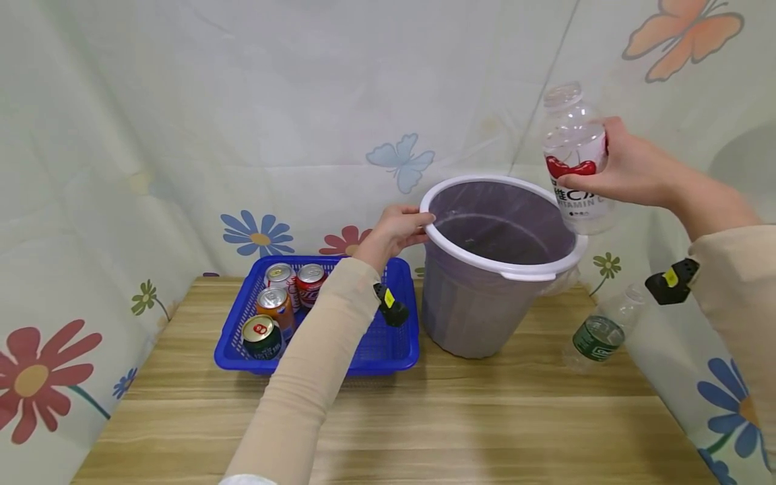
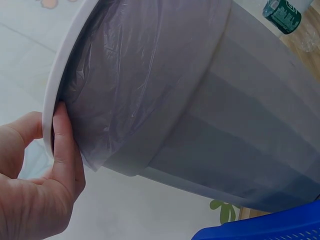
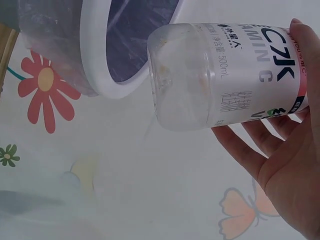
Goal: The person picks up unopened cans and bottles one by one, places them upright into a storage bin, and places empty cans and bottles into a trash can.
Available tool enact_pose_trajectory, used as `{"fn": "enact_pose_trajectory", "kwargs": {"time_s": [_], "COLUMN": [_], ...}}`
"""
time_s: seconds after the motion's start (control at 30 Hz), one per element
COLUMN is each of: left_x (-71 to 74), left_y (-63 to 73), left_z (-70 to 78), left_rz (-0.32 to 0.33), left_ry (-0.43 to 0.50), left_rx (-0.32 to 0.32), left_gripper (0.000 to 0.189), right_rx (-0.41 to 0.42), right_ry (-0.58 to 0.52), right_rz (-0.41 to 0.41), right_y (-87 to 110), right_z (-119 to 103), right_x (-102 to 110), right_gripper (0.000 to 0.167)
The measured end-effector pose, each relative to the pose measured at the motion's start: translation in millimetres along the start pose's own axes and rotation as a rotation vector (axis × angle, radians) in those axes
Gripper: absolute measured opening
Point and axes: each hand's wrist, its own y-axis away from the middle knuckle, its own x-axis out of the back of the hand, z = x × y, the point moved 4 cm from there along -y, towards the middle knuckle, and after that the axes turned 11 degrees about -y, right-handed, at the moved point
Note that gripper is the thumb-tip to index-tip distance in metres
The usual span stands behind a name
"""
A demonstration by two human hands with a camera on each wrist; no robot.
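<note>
My left hand (image 1: 398, 229) pinches the white rim of a grey trash can (image 1: 479, 303) at its left side, thumb and fingers on either side of the rim. A thin, see-through purplish liner (image 2: 130, 75) hangs over the can's edge. Up at the right, my right hand (image 1: 645, 165) grips a clear plastic bottle (image 1: 576, 155) with a cherry label, round its middle. The bottle has no cap, looks empty and leans with its mouth up. Its base overlaps the can's right rim in the head view, while the right wrist view shows the base beside the rim.
A blue plastic basket (image 1: 227, 337) with several drink cans, among them an orange can (image 1: 276, 310), stands left of the trash can on the wooden table (image 1: 485, 417). Right of the trash can, a clear bottle with a green label (image 1: 599, 337) lies tilted near the patterned curtain (image 1: 339, 87).
</note>
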Motion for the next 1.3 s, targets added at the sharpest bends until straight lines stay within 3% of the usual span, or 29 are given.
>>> {"fn": "enact_pose_trajectory", "kwargs": {"time_s": [0.27, 1.3], "left_x": [-0.5, -1.5], "left_y": [0.8, 0.9], "left_z": [0.1, 0.0], "left_rz": [-0.002, -0.008], "left_ry": [-0.011, -0.01], "left_rx": [-0.005, -0.009], "left_gripper": [0.038, 0.039], "right_rx": [-0.034, -0.002], "right_ry": [0.028, -0.004], "right_rz": [-0.012, -0.093], "right_y": [-4.5, -21.1], "right_z": [-2, -20], "right_x": [-3, -38], "right_gripper": [0.09, 0.09]}}
